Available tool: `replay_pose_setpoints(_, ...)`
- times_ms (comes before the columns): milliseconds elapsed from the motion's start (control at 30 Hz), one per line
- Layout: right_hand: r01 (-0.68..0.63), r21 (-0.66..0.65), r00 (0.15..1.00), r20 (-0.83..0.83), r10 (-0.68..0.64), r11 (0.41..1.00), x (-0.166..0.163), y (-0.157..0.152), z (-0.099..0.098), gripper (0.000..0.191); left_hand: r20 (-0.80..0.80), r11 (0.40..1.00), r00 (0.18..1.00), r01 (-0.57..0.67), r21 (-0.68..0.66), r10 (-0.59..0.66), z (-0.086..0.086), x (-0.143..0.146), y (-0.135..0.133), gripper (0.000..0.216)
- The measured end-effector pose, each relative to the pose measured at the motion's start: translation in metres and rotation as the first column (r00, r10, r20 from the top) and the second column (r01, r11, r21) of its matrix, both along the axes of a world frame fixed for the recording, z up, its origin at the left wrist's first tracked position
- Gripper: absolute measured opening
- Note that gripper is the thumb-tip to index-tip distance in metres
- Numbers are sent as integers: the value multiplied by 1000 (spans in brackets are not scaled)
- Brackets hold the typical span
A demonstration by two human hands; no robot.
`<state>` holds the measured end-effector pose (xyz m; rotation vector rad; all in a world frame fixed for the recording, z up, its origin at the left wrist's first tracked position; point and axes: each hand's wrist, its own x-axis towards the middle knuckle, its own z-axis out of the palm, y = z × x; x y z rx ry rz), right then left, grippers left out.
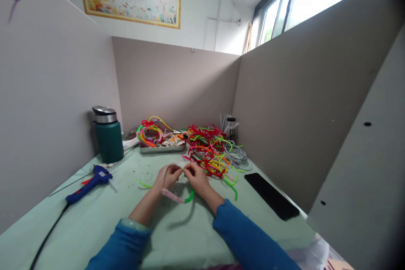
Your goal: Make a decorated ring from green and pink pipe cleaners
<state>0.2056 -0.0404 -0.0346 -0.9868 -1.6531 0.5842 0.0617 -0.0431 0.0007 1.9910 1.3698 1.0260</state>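
Observation:
Both hands meet above the middle of the table, fingertips nearly touching. My left hand [170, 176] is closed in a pinch on a thin grey-white cord that loops up over its fingers. A curved stretch of this cord, covered in fuzzy pink and green pipe cleaner [173, 196], hangs below the hands. My right hand [196, 178] pinches at the same spot, where a bit of green shows between the fingertips. What exactly lies in the fingertips is too small to make out. A loose light-green pipe cleaner piece [144, 184] lies left of my left hand.
Behind my hands are a tangled heap of coloured pipe cleaners [209, 147], a metal tray [163, 150] of small pieces and a grey cord coil [237, 156]. A green bottle [109, 137] and blue glue gun [88, 185] stand left; a black phone [271, 196] lies right. Partitions enclose the table.

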Motion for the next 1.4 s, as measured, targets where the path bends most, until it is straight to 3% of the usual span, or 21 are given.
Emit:
replay_pose_setpoints(500,0,2,1000,-4,0,1000,-1,3,-2,12,-123,999,992,-45,-21,42,1,1,0,33)
replay_pose_setpoints(1400,32,-8,999,18,-32,999,0,2,-1,11,-124,1000,992,-26,12,27,-2,0,3,32)
